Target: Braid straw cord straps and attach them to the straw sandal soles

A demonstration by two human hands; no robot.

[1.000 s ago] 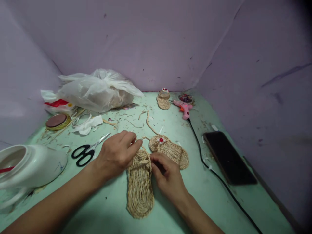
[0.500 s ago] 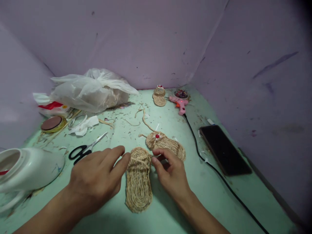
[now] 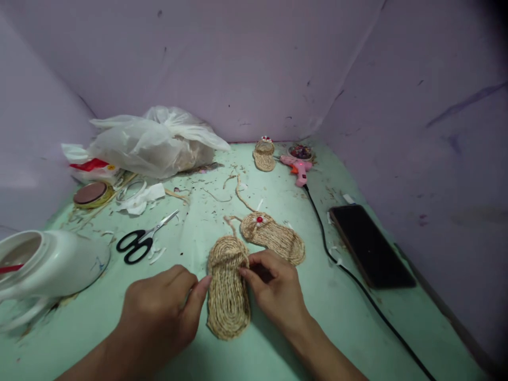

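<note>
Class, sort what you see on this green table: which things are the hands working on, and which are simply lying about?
In hand: woven straw sandal, touched by left hand and right hand.

Lying about: second sandal with red bead, scissors, glue gun, phone, plastic bag, white jar.

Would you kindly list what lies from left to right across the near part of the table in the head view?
White jar → scissors → left hand → woven sandal → right hand → black cable → phone.
</note>
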